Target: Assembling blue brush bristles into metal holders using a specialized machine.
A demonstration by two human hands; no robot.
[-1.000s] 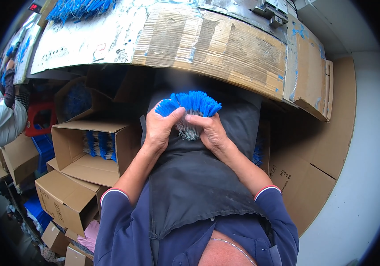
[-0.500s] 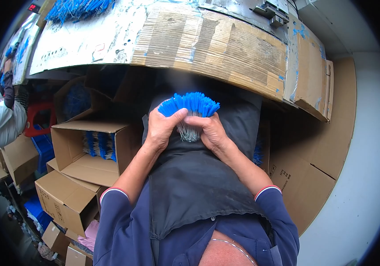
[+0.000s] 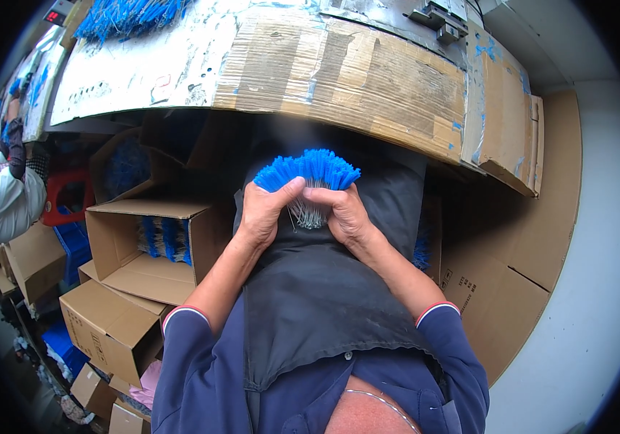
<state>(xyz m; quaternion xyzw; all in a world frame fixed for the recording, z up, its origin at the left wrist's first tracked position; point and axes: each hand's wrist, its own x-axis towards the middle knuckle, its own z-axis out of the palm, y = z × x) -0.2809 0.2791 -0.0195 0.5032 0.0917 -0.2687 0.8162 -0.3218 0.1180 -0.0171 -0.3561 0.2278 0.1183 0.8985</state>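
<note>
Above my lap, in front of the dark apron [image 3: 324, 289], I hold a bundle of thin wire brushes [image 3: 328, 168]. Their blue bristled ends fan out at the top, and the bare wire stems gather below with bent lower ends. My left hand [image 3: 263, 210] is closed round the left side, thumb laid across the front. On the right side my right hand [image 3: 346, 213] grips the bundle, its thumb almost meeting the left one. The fingers behind the bundle are hidden.
A cardboard-covered bench edge [image 3: 339, 79] runs ahead of me, with a blue brush pile [image 3: 133, 18] at its far left. Open cardboard boxes [image 3: 147, 269] stand at my left, one holding blue brushes [image 3: 165, 239]. Further left, beside a red stool [image 3: 67, 195], is another person [image 3: 13, 195].
The bundle's blue ends spread slightly wider to the left, with a small dip between two clumps. Both hands stay closed round it in nearly the same place.
</note>
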